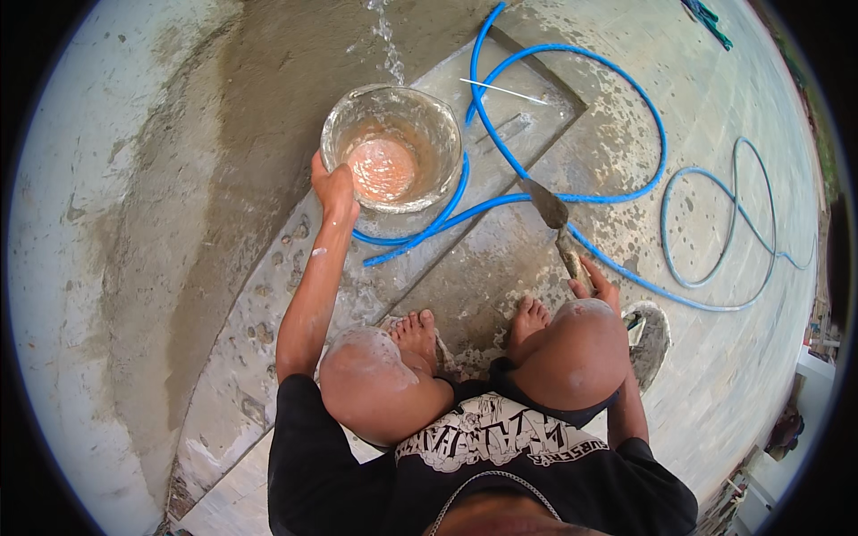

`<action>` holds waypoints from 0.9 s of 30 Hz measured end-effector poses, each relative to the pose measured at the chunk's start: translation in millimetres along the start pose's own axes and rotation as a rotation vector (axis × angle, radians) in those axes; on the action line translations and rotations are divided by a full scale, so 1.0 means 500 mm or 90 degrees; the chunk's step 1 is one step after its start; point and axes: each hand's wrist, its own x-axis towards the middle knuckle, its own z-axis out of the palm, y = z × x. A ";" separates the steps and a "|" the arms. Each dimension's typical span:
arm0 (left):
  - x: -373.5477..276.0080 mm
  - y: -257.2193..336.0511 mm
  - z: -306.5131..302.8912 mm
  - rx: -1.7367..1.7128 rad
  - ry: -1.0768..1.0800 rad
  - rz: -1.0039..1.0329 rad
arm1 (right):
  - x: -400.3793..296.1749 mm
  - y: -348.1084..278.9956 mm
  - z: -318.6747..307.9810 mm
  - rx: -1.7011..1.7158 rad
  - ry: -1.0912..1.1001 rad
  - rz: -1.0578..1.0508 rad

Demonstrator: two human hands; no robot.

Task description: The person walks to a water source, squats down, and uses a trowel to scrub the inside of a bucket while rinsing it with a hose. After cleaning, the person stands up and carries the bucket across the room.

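My left hand (337, 184) grips the near left rim of a mortar-crusted bucket (439, 134), whose open mouth faces me and shows a wet, orange-tinted bottom. Splashing water (385, 40) shows just beyond the bucket's far rim. Beside my right knee, my right hand (598, 285) is at the handle of a pointed trowel (546, 204), partly hidden by the knee; whether the fingers are closed round it is hard to see. The trowel's blade points away from me and lies across a blue hose (593, 198) in the view.
The blue hose loops over the wet concrete floor ahead and to the right. A thin white rod (503, 91) lies near a shallow recessed edge. A mortar-stained container (649, 345) stands beside my right knee. A plastered wall (87, 201) rises at the left. Dark green cloth (709, 23) lies far right.
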 end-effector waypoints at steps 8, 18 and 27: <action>0.007 -0.009 0.007 0.017 0.013 -0.020 | -0.005 -0.019 0.003 0.002 -0.015 0.007; -0.005 -0.011 0.009 0.016 0.000 -0.033 | -0.005 -0.057 -0.013 -0.040 -0.055 0.062; 0.002 -0.019 0.006 0.022 -0.004 -0.030 | -0.006 -0.036 -0.003 -0.034 -0.035 0.008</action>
